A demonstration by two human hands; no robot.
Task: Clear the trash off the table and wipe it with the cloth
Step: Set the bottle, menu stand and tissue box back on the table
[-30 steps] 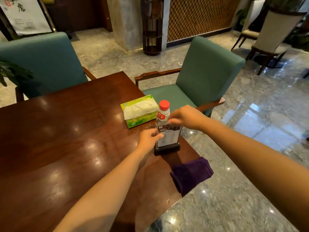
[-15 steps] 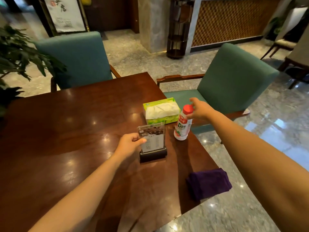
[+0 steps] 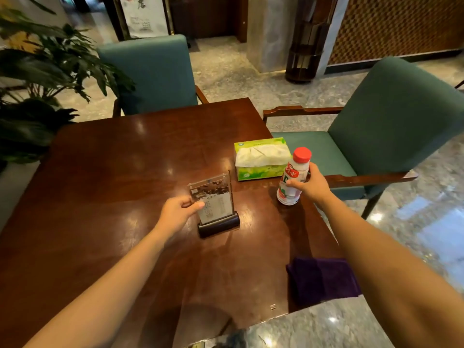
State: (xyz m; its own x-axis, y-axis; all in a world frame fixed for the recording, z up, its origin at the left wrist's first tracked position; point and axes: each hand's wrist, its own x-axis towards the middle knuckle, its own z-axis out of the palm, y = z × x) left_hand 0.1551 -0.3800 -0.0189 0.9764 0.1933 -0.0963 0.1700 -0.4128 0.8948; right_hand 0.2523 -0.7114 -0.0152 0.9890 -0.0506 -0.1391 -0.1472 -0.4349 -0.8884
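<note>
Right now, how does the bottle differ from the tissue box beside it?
The bottle stands tall and narrow with a red cap; the tissue box lies low and wide, green, with white tissue showing. The right hand grips the bottle; nothing touches the tissue box. Both sit on the wooden table, near its right edge.

The left and far parts of the tabletop lie bare, giving a wide open lane up to the far chair. The right side is crowded: the tissue box, the bottle just beside it with the right hand wrapped round it, and the upright menu stand gripped by the left hand. A narrow gap runs between stand and bottle. The purple cloth covers the near right corner, partly under the right forearm. Plant leaves hang at the left edge.
</note>
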